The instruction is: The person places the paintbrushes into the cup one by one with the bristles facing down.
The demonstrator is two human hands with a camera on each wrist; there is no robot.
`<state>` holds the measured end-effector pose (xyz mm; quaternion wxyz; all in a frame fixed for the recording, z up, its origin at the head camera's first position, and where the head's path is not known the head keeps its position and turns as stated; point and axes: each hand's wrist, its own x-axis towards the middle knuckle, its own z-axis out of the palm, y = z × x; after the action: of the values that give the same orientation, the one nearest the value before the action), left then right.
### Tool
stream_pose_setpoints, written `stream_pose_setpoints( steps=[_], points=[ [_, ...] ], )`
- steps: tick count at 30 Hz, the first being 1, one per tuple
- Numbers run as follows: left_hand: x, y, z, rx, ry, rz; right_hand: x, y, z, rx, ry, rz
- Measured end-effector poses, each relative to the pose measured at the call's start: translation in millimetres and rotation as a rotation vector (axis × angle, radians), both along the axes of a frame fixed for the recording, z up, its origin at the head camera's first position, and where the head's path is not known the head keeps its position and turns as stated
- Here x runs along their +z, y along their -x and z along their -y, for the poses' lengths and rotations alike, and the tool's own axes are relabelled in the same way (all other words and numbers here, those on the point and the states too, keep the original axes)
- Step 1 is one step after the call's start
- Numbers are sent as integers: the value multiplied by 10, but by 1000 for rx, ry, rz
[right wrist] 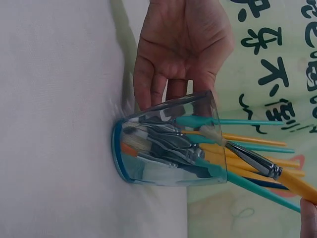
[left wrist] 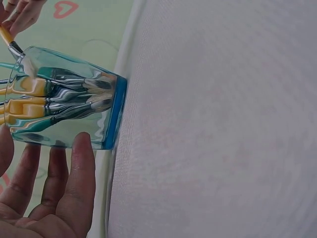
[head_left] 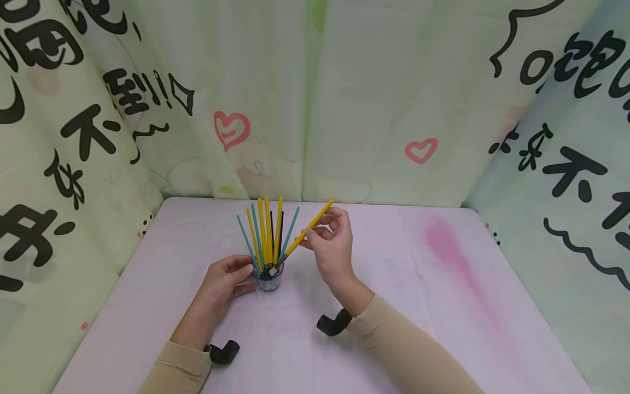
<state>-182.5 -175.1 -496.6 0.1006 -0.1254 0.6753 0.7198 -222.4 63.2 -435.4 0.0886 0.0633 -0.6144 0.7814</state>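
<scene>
A clear cup (head_left: 268, 284) with a blue base stands on the table, full of paintbrushes with yellow, teal and dark handles (head_left: 266, 235). My left hand (head_left: 227, 283) holds the cup from its left side, thumb near the rim and fingers along the wall; in the right wrist view this hand (right wrist: 181, 54) shows behind the cup. With thumb and fingers, my right hand (head_left: 331, 246) pinches a yellow-handled paintbrush (head_left: 309, 227) up on its handle. The brush is tilted, its pale bristles (right wrist: 212, 133) down at the cup's mouth.
The pale pink table (head_left: 394, 262) carries a brighter pink smear (head_left: 450, 249) on the right. Curtains (head_left: 364, 98) with black writing and pink hearts hang behind and at both sides. Each wrist wears a black camera mount (head_left: 334, 323).
</scene>
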Motion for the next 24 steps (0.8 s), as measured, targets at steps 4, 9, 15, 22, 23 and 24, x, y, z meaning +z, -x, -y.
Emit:
stream_pose_setpoints(
  steps=[4, 9, 15, 22, 23, 24],
  points=[
    [-6, 4, -2, 3, -2, 3, -38, -16, 38, 19, -36, 11],
    [1, 5, -4, 3, 5, 5, -83, -23, 77, 26, -80, 43],
    [3, -7, -3, -1, 6, -5, -152, -23, 117, 54, -106, 59],
    [-6, -1, -1, 0, 3, -8, -231, -19, 133, 90, -153, 88],
    [-7, 0, -1, 0, 1, -8, -235, -19, 131, 91, -163, 98],
    [-9, 2, 0, -1, 0, -8, -241, -19, 128, 91, -179, 108]
  ],
)
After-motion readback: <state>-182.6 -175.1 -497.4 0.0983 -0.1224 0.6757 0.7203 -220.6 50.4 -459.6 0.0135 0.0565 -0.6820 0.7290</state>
